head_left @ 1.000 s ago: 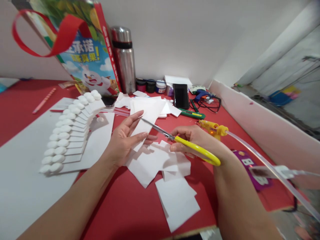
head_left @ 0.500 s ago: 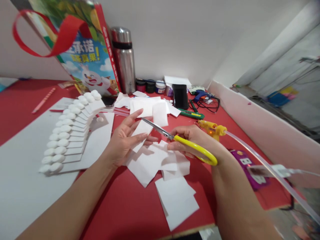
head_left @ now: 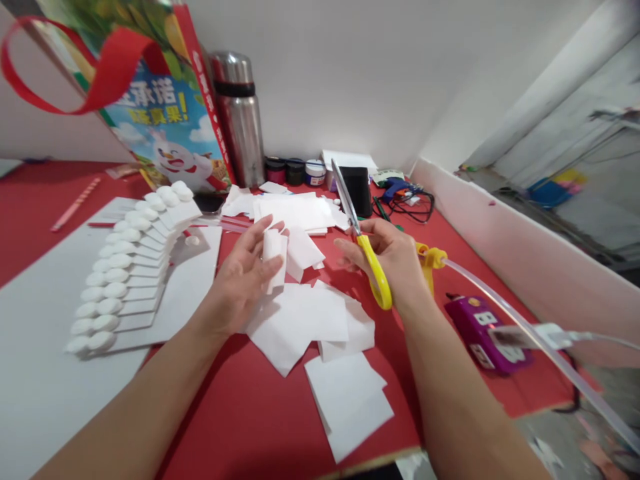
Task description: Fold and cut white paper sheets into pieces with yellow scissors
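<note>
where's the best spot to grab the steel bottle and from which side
Probably around the body of the steel bottle, below the black band, coming from the front right. It stands upright with a smooth, cylindrical body. The picture bag crowds its left and the wall is behind, while the jars on its right are low.

Your red table (head_left: 220, 407) bears loose white paper pieces (head_left: 303, 317) before you; to your left lie a pale board (head_left: 45, 333) and a striped pink stick (head_left: 75, 205). Along the back you have a printed bag (head_left: 170, 130), a steel flask (head_left: 243, 133) and small jars (head_left: 295, 173); to your right sits a purple box (head_left: 465, 317).
</note>
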`<state>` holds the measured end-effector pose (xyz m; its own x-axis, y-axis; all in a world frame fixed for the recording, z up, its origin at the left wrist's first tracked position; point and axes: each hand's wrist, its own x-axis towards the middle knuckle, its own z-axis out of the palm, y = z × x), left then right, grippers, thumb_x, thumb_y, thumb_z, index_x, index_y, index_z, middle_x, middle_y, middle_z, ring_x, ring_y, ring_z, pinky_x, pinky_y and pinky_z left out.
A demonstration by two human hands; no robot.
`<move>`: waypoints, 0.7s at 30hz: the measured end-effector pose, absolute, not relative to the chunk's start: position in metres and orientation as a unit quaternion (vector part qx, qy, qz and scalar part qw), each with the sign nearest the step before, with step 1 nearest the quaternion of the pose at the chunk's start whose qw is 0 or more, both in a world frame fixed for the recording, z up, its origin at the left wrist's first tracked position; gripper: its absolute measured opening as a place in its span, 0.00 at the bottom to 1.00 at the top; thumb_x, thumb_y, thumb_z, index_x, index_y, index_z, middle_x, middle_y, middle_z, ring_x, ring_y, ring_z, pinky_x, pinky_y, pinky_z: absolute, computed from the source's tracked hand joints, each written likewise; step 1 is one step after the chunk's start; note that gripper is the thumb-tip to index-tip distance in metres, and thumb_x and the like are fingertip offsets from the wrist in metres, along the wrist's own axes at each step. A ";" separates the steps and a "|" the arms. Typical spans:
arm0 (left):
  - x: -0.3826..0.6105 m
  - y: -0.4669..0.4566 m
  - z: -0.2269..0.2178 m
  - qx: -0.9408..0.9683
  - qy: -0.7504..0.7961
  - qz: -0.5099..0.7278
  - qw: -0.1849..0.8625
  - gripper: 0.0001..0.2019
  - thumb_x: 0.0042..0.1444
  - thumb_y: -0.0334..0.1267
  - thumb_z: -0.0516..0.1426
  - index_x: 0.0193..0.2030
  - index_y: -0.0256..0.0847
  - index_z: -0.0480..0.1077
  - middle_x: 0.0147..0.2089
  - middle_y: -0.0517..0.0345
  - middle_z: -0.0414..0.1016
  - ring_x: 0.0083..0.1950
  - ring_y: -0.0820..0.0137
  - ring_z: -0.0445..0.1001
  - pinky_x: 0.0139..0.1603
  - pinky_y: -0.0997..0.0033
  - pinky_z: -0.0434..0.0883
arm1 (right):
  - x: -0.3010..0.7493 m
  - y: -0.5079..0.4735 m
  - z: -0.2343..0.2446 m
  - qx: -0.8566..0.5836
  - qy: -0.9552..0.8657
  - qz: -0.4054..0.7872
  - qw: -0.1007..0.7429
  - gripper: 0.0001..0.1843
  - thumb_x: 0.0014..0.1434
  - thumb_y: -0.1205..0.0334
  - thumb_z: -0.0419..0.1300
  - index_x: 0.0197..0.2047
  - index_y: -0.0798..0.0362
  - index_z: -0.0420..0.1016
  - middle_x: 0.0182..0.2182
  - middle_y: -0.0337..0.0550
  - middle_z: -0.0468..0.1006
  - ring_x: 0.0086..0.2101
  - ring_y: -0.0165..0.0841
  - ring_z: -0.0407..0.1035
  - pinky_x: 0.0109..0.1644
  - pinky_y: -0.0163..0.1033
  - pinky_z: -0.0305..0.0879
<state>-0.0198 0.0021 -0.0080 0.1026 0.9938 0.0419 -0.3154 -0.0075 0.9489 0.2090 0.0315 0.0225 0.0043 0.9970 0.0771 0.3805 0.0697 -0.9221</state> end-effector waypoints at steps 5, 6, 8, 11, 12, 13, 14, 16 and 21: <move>-0.015 0.004 -0.018 0.513 0.444 0.518 0.521 0.44 0.55 0.37 0.67 0.75 0.50 0.51 0.80 0.46 0.46 0.79 0.57 0.48 0.73 0.54 0.61 | 0.204 0.039 0.006 -0.564 -0.601 0.375 0.425 0.24 0.48 0.53 0.73 0.44 0.50 0.70 0.23 0.30 0.70 0.24 0.28 0.65 0.30 0.35 0.62; -0.014 0.004 -0.019 0.507 0.457 0.517 0.516 0.44 0.55 0.37 0.67 0.75 0.48 0.51 0.79 0.45 0.47 0.79 0.56 0.48 0.73 0.53 0.60 | 0.201 0.039 0.005 -0.558 -0.595 0.394 0.423 0.24 0.48 0.55 0.73 0.44 0.50 0.69 0.23 0.29 0.70 0.24 0.27 0.64 0.29 0.34 0.61; -0.013 0.003 -0.021 0.500 0.464 0.515 0.519 0.43 0.54 0.35 0.67 0.74 0.47 0.52 0.78 0.44 0.50 0.78 0.56 0.50 0.73 0.52 0.60 | 0.193 0.037 0.006 -0.532 -0.587 0.444 0.419 0.23 0.48 0.57 0.72 0.44 0.51 0.68 0.23 0.28 0.69 0.23 0.26 0.63 0.28 0.33 0.60; -0.013 0.001 -0.020 0.491 0.432 0.508 0.560 0.43 0.54 0.35 0.67 0.74 0.48 0.53 0.76 0.46 0.57 0.74 0.54 0.60 0.68 0.53 0.67 | 0.183 0.030 0.013 -0.465 -0.581 0.521 0.418 0.23 0.48 0.57 0.73 0.43 0.51 0.68 0.28 0.31 0.73 0.25 0.26 0.68 0.31 0.33 0.65; -0.013 0.000 -0.019 0.487 0.421 0.505 0.575 0.42 0.55 0.36 0.67 0.74 0.49 0.54 0.75 0.47 0.59 0.71 0.54 0.64 0.65 0.55 0.70 | 0.181 0.028 0.015 -0.438 -0.578 0.549 0.415 0.24 0.49 0.56 0.73 0.44 0.50 0.68 0.30 0.33 0.74 0.28 0.27 0.71 0.33 0.33 0.67; -0.014 -0.001 -0.019 0.485 0.412 0.503 0.585 0.41 0.56 0.37 0.67 0.73 0.50 0.55 0.74 0.48 0.61 0.69 0.55 0.68 0.62 0.56 0.72 | 0.178 0.025 0.017 -0.412 -0.576 0.574 0.411 0.24 0.49 0.55 0.73 0.44 0.50 0.67 0.32 0.34 0.75 0.30 0.29 0.74 0.35 0.35 0.70; -0.013 -0.002 -0.018 0.486 0.409 0.503 0.586 0.40 0.56 0.38 0.67 0.73 0.50 0.57 0.72 0.49 0.64 0.67 0.55 0.70 0.61 0.58 0.73 | 0.177 0.023 0.019 -0.389 -0.576 0.593 0.406 0.25 0.49 0.53 0.74 0.45 0.49 0.67 0.34 0.35 0.75 0.33 0.31 0.76 0.38 0.36 0.72; -0.013 -0.003 -0.016 0.502 0.422 0.511 0.556 0.34 0.56 0.40 0.68 0.69 0.48 0.64 0.67 0.51 0.71 0.64 0.56 0.73 0.60 0.60 0.73 | 0.176 0.019 0.021 -0.359 -0.585 0.611 0.396 0.27 0.49 0.51 0.74 0.45 0.47 0.67 0.35 0.36 0.75 0.38 0.34 0.78 0.42 0.39 0.74; -0.016 -0.002 -0.008 0.415 0.465 0.567 0.538 0.19 0.55 0.42 0.68 0.53 0.44 0.76 0.44 0.56 0.83 0.41 0.61 0.82 0.41 0.64 0.79 | 0.181 0.016 0.026 -0.372 -0.600 0.576 0.412 0.26 0.49 0.50 0.74 0.45 0.48 0.68 0.36 0.38 0.77 0.37 0.35 0.79 0.42 0.41 0.76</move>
<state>-0.0164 -0.0024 -0.0081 -0.0768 0.9966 -0.0290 -0.2231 0.0112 0.9747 0.1814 0.0164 0.0259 -0.3844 0.9208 0.0662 -0.0291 0.0596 -0.9978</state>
